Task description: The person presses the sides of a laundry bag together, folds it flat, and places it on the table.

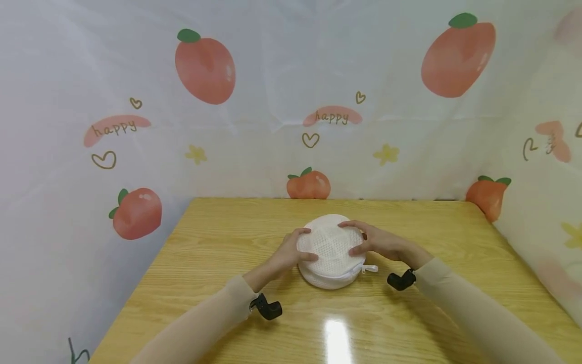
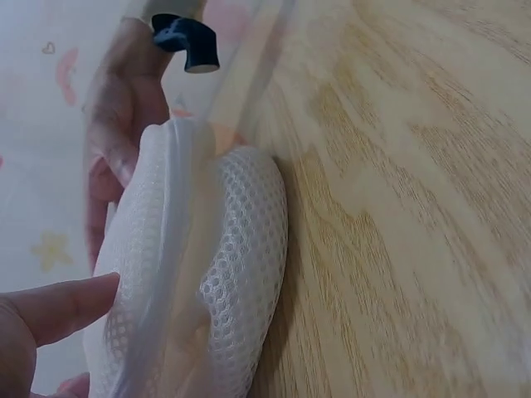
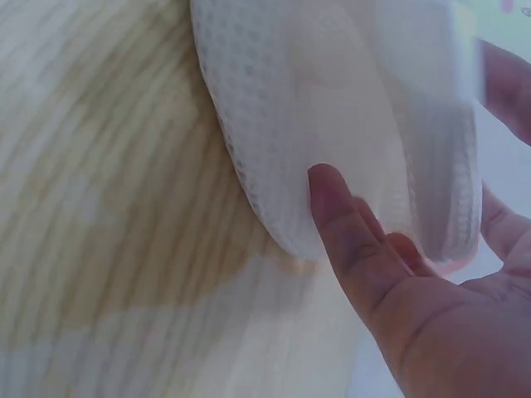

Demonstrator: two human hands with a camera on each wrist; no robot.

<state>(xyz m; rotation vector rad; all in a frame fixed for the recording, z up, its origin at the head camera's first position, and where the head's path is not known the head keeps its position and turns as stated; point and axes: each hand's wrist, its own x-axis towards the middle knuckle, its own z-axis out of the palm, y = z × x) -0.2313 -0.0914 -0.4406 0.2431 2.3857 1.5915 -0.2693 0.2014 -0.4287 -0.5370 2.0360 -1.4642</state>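
Observation:
A round white mesh laundry bag [image 1: 331, 247] sits on the wooden table between both hands, its zip running around the near side and a white pull tab [image 1: 370, 268] sticking out to the right. My left hand [image 1: 291, 248] grips its left side, thumb and a finger spread over the mesh top. On the opposite side my right hand [image 1: 375, 240] holds the bag with fingers around its edge. The left wrist view shows the mesh wall [image 2: 249, 249] bulging, with a beige shape inside. In the right wrist view, fingers [image 3: 357, 232] of the right hand lie against the bag's side.
The wooden table [image 1: 218, 242] reaches back to a white cloth backdrop [image 1: 263, 65] printed with peaches, and a similar cloth hangs at the right. Black wrist cameras stick out at the left wrist [image 1: 268, 307] and the right wrist [image 1: 401, 280]. A light reflection shines on the table front.

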